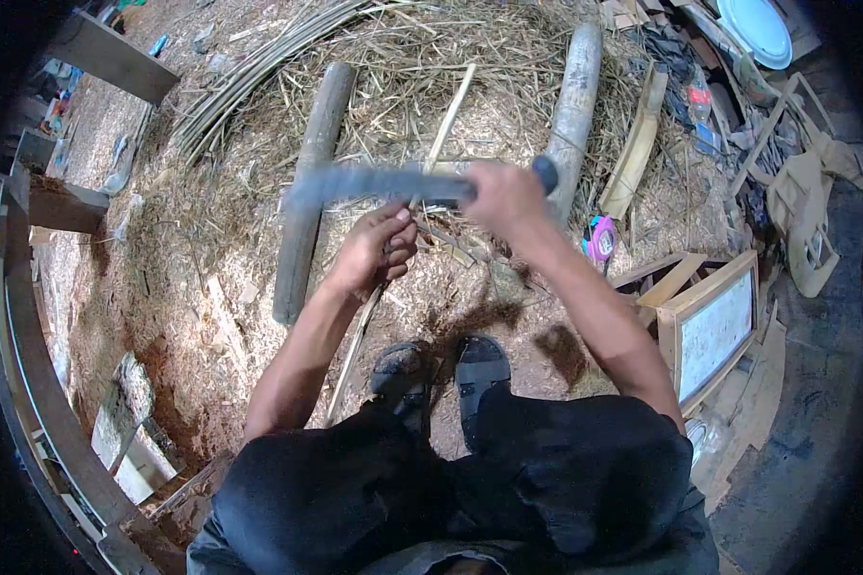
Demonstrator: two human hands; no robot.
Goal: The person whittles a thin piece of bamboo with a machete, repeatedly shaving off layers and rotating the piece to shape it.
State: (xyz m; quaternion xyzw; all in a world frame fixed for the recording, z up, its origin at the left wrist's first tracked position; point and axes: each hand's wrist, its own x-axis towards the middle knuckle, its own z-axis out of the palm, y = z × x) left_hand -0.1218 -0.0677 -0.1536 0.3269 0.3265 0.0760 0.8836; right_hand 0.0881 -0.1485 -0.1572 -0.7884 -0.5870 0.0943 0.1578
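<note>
My left hand (376,251) is closed around a long, thin bamboo strip (453,113), which slants from the far middle of the floor down past my left wrist toward my feet. In my right hand (508,199) is a machete (379,185), gripped by its dark handle. Its broad grey blade points left and is smeared by motion. It crosses over the strip just beyond my left fingers; whether the edge touches the strip I cannot tell.
Two round poles, a left one (314,182) and a right one (577,105), lie on the shaving-covered floor. Behind are heaped bamboo shavings (403,57) and long strips (249,72). A pink tape measure (599,238) and a wooden frame (705,321) are at right.
</note>
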